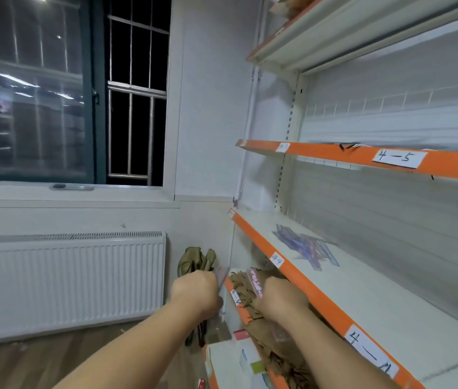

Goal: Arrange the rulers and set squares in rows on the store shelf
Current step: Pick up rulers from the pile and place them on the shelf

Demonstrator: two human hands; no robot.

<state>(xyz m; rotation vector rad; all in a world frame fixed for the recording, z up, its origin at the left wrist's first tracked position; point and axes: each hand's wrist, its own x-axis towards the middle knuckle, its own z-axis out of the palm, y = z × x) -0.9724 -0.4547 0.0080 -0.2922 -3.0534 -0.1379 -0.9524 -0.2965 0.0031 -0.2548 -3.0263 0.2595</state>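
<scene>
Left hand (197, 290): fingers curled into a fist round a thin greyish-pink translucent strip (223, 277). The strip is ruler-like and sticks up out of the fist, just off the front edge of the lowest shelf.

Right hand (281, 297): back turned to the viewer, reaching over the lowest white shelf with orange lip (246, 315). Fingers are hidden, so I cannot tell whether they are apart or clamped on anything. A pink-printed flat packet (256, 284) stands touching its thumb side.

Lowest shelf holds a heap of brown shredded paper (272, 341).

White middle shelf labelled 4-4 (390, 318): a loose, crossed heap of bluish-purple transparent rulers (305, 247) near its far end, not in rows.

White upper shelf labelled 4-5 (320, 149): a black triangular outline (348, 146) at its front edge, too blurred to identify.
</scene>
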